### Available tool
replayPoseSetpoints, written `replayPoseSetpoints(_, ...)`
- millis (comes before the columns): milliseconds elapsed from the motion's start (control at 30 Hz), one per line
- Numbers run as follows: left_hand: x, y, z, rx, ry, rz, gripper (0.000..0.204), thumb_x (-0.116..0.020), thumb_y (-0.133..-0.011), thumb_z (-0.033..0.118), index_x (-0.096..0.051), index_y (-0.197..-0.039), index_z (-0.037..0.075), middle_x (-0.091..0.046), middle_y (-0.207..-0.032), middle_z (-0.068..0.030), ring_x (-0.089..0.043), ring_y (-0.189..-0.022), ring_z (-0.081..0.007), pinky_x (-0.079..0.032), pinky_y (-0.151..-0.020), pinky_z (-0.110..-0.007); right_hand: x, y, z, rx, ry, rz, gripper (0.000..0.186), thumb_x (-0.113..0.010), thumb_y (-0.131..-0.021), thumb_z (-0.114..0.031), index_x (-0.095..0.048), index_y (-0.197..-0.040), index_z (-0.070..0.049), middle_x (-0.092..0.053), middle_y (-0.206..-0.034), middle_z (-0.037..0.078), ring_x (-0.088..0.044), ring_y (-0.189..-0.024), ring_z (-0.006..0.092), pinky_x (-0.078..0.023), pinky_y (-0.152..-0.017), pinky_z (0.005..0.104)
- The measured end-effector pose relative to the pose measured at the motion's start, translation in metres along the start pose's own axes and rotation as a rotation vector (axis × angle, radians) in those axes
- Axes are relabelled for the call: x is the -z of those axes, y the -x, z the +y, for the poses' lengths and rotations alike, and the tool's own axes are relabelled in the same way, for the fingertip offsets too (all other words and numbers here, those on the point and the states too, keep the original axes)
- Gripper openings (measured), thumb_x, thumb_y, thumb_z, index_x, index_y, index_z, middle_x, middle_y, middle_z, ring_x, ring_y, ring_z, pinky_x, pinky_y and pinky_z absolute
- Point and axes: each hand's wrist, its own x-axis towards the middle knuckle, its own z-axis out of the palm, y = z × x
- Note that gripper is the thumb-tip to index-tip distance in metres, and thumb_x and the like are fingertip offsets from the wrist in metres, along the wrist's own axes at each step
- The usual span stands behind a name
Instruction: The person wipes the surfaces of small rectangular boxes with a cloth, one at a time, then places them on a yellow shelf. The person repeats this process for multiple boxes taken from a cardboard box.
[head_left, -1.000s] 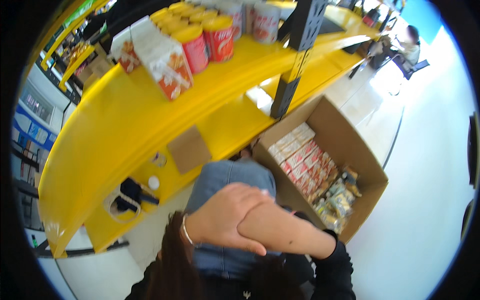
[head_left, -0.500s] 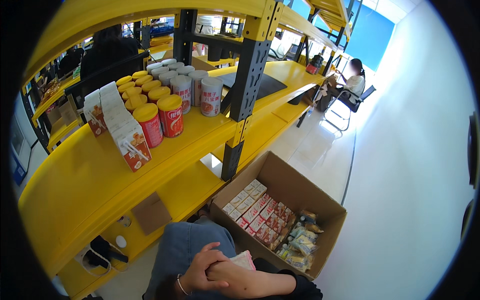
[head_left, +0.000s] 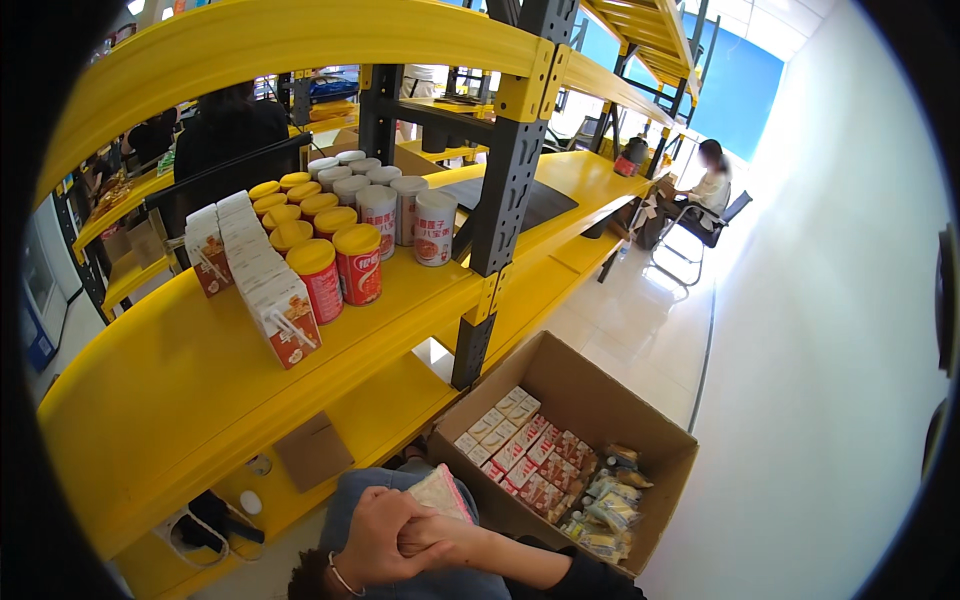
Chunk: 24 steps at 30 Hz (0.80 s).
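Observation:
My two hands meet low in the picture, over my denim-clad knee. My left hand, with a thin bracelet at its wrist, is closed against my right hand. From under the right hand sticks out a white cloth with a pink edge; how its lower part is gripped stays hidden. Right of the hands stands an open cardboard box. Inside it are rows of white, red and brown drink cartons and a pile of small clear-wrapped packs.
On the yellow shelf at the left stand brown-and-white cartons, red cans with yellow lids and pale cans. A dark upright post rises beside them. Flat cardboard lies below. A person sits far off.
My joined hands have shifted left, and more of the white cloth now shows above them. The view has tilted a little, so shelf and box appear lower.

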Motion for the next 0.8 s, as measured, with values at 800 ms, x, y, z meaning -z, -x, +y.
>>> replayPoseSetpoints(800,-0.007,0.027,-0.030,0.533,0.843,-0.456,0.031,-0.069,-0.082,0.030,-0.057,-0.093,0.004,-0.056,-0.082,-0.0017,-0.054,-0.075,-0.0106,-0.043,-0.064,-0.025,-0.004,0.010,-0.028,0.001,0.293,-0.091,0.017,-0.051,-0.082,-0.017,-0.059,-0.094,-0.009,-0.055,-0.095,0.011,-0.051,-0.099,0.0270,-0.043,-0.083,0.0321)
